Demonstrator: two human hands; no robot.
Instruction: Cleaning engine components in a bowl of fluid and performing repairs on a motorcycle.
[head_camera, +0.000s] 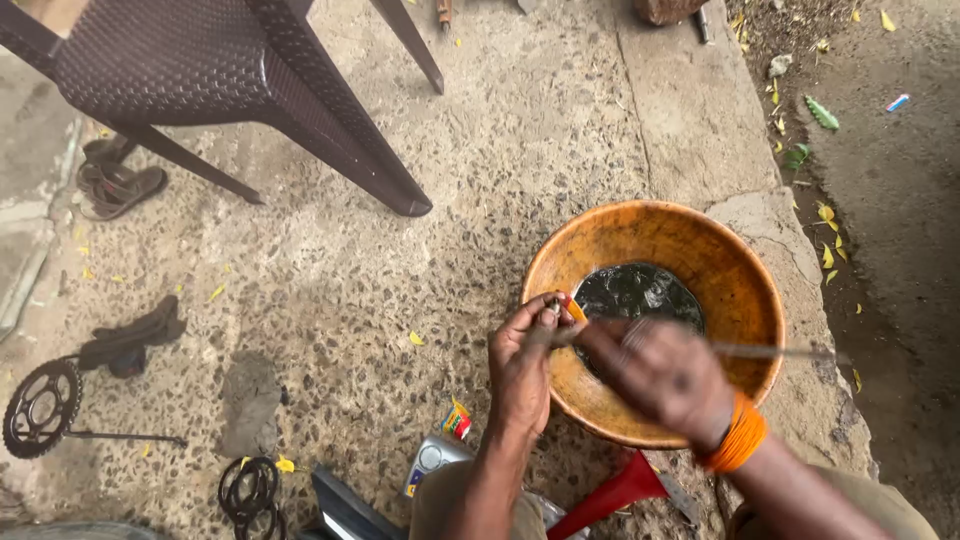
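Note:
My left hand (522, 362) pinches a small part with an orange tip (572, 309) over the near rim of an orange bowl (730, 270) that holds dark liquid (636, 292). My right hand (660, 372) is blurred with motion just right of it and grips a thin metal rod (770, 351) that reaches out to the right across the bowl. Its near end meets the small part. Orange thread is wound round my right wrist (738, 438).
A dark plastic chair (230, 80) stands at the upper left on the concrete floor. A chain sprocket (40, 408), black rubber rings (248, 492), a sandal (118, 185), a red funnel (612, 492) and a small tin (430, 458) lie around. Dirt with leaves borders the right.

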